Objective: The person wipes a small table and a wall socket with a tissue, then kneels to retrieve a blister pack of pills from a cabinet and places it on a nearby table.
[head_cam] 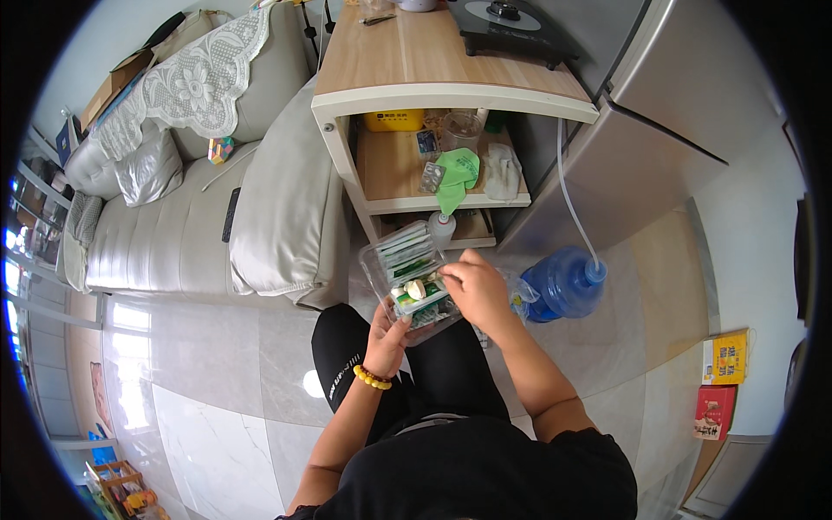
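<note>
A clear plastic container [372, 259] is held above my lap, tilted, with my left hand [389, 335] gripping its near left side. Several flat green-and-white packets [404, 246] stand in a row in its far part. Nearer to me lie small cream-coloured pieces [415, 289] on a green-and-white packet; I cannot tell what they are. My right hand [478, 286] is at the container's right side, its thumb and fingers drawn together over the contents. Whether something small is between those fingertips is hidden.
Ahead stands a wooden shelf unit [403, 62] with an induction cooker [513, 26] on top. Its shelf holds a green cloth [458, 172] and a blister pack [431, 177]. A white bottle [442, 227] stands below. A blue water jug [564, 286] with a hose is right; a sofa [162, 244] is left.
</note>
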A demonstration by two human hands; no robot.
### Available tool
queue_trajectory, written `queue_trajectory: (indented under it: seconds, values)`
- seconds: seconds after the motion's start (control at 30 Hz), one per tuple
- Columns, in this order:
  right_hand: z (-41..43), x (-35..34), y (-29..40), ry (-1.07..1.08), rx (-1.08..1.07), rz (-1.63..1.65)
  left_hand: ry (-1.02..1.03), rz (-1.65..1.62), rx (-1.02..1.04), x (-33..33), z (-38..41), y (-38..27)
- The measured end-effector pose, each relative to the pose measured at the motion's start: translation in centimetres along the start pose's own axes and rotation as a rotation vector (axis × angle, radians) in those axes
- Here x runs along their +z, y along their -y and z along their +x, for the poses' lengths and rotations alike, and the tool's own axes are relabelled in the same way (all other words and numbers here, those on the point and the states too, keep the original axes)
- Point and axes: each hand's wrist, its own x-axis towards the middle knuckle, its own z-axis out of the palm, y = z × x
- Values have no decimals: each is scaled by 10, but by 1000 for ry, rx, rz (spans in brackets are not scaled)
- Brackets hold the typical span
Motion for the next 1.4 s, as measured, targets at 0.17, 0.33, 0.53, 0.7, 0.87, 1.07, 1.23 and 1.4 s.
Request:
queue_trajectory:
  seconds: [0.17, 0.33, 0.53, 0.7, 0.87, 1.07, 1.23, 1.4]
  values:
    - [5, 4, 8, 145, 8, -231, 4, -78, -7, -2, -2, -2]
    - [11, 12, -1, 118, -71, -279, 20, -62, 10, -10, 0, 2]
    - [10, 8, -2, 83, -117, -129, -12, -99, -19, -12, -2, 3]
    - [7, -13, -8, 124, -30, 399, -19, -111, -42, -7, -2, -3]
    - [4, -19, -33, 237, 381, 1724, -24, -95, -40, -7, 0, -3]
    - [6, 3, -14, 205, 276, 624, -45, -111, -23, -6, 3, 3]
    - [15, 12, 26, 237, 101, -152, -50, 6, 67, -7, 4, 10]
    - [19, 13, 9, 290, 160, 384, -76, -91, 30, -7, 3, 4]
